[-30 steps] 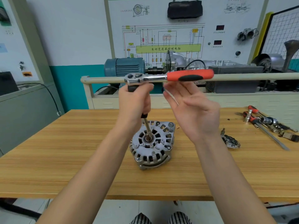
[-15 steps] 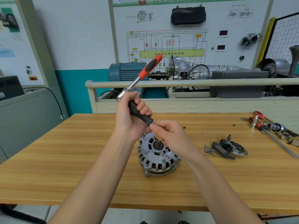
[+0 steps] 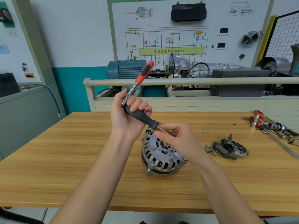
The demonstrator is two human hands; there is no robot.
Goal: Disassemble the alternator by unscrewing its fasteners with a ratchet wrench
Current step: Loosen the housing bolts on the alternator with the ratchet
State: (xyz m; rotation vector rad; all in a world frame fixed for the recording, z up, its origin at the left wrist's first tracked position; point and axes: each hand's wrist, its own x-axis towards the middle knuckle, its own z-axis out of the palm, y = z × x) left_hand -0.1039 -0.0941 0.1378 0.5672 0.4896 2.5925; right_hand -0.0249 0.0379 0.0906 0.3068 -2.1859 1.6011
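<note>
The alternator [image 3: 161, 154] sat on the wooden table [image 3: 64, 159], just beneath both hands. Above it, the left hand [image 3: 129, 117] was clenched around the black extension handle [image 3: 142, 117], the ratchet wrench [image 3: 139, 81] jutting up and away from that fist. Below the fist, the right hand [image 3: 176, 139] pinched the extension's thin metal shaft [image 3: 162, 130]. Right of the grip lay removed parts [image 3: 229, 147] and loose tools [image 3: 271, 126].

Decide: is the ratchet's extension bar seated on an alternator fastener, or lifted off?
Lifted off. The left hand holds the extension bar tilted above the alternator, and the right hand pinches its metal tip clear of the housing.
</note>
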